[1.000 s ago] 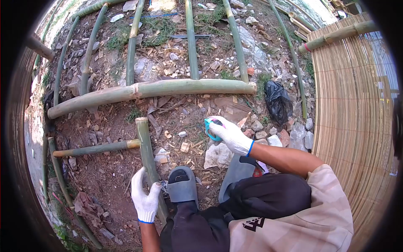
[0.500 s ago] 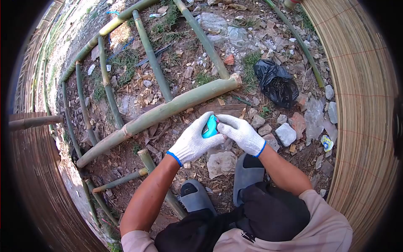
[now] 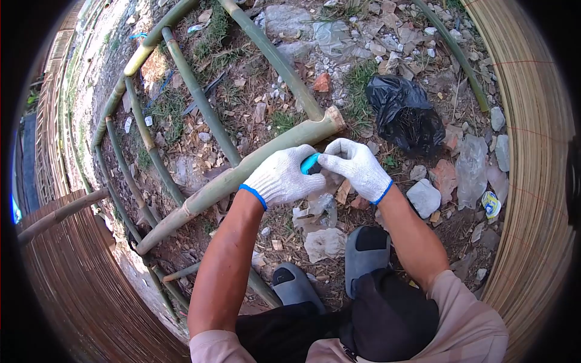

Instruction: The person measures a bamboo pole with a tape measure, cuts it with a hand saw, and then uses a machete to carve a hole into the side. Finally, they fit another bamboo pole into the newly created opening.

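My left hand point(image 3: 283, 176), in a white knit glove with a blue cuff, is closed around a small turquoise and black tape measure point(image 3: 310, 163). Most of its case is hidden by the glove's fingers and thumb. My right hand point(image 3: 357, 170), gloved the same way, has its thumb and forefinger pinched at the tape measure's right end; no drawn-out blade can be made out. Both hands are just in front of the thick end of a green bamboo pole point(image 3: 266, 152), above the ground.
Thinner bamboo rungs point(image 3: 203, 100) join the pole into a frame lying on the ground. A black plastic bag point(image 3: 404, 115), a white stone point(image 3: 423, 198) and rubble lie right. A bamboo-slat screen point(image 3: 535, 151) rises at right, another slatted panel point(image 3: 91, 284) at left. My grey slippers point(image 3: 366, 257) are below.
The tape measure has been turned in my left hand, so less of its turquoise face shows. My right fingers now pinch its end. The view has shifted slightly.
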